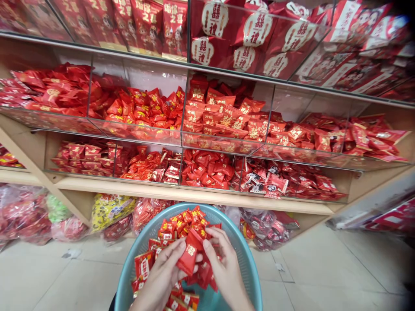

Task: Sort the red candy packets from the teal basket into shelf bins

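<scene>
Both hands are over a blue plastic basket point(254, 276) of small red sweet packets. My left hand point(164, 270) is closed on a red candy packet point(188, 255) with gold print, tilted, its thumb on the front. My right hand point(225, 259) pinches the same packet near its upper right edge with thumb and fingers. Below the hands lie orange-red packets point(186, 222) at the basket's far side, larger red-and-gold packets point(142, 265) at the left and plain red ones partly hidden by the right hand.
Shelves with clear dividers hold red sweet packets point(223, 114) in front of me. Large red gift bags point(214, 26) stand on the upper shelf. Under the wooden bottom ledge point(201, 196) lie plastic bags of sweets point(112, 211), on a tiled floor point(324, 268).
</scene>
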`<action>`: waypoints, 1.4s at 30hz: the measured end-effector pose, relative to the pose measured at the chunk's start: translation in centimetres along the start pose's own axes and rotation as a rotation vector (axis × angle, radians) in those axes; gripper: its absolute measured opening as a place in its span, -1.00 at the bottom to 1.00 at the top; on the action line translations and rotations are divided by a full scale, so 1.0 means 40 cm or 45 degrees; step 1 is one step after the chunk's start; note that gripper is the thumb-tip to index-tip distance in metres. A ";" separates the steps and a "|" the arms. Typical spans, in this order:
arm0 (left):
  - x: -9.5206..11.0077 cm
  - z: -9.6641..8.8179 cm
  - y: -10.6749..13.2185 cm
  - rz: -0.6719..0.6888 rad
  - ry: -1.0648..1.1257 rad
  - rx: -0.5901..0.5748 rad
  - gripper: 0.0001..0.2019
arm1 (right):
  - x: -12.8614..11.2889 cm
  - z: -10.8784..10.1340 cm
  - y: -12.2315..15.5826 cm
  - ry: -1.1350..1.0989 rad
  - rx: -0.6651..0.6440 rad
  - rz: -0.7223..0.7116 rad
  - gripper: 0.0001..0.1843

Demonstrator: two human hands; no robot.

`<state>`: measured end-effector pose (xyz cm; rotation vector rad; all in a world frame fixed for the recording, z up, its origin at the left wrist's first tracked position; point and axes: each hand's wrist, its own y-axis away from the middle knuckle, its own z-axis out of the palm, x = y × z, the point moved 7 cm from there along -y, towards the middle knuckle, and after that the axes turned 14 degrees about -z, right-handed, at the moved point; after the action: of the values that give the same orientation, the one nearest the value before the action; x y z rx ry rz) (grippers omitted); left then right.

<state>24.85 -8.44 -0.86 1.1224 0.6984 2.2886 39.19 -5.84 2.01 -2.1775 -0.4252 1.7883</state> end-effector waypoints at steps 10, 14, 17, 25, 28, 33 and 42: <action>0.021 0.042 0.000 0.213 -0.552 -0.164 -0.77 | 0.031 0.023 -0.003 -0.332 -0.117 0.213 -0.68; 0.014 0.051 -0.012 0.225 -0.569 -0.195 -0.79 | 0.035 0.018 -0.006 -0.206 -0.098 0.148 -0.71; 0.011 0.032 -0.022 0.201 -0.404 -0.138 -0.78 | 0.062 0.032 0.017 -0.307 -0.013 0.253 -0.67; -0.009 -0.027 -0.048 0.175 -0.157 0.030 -0.79 | 0.125 0.078 0.087 -0.515 0.037 0.430 -0.52; -0.010 -0.018 -0.051 0.235 -0.244 0.026 -0.78 | 0.135 0.087 0.097 -0.576 0.062 0.482 -0.55; -0.013 -0.017 -0.057 0.210 -0.387 0.072 -0.67 | 0.132 0.037 0.075 -0.626 0.187 0.516 -0.56; 0.044 -0.088 -0.041 0.256 -0.405 0.246 -0.66 | 0.216 -0.177 -0.011 -0.079 0.162 0.268 -0.59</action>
<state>21.37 -6.90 -2.78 1.6698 0.7174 2.1605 47.71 -2.20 -4.24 -2.1502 -0.0935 1.9375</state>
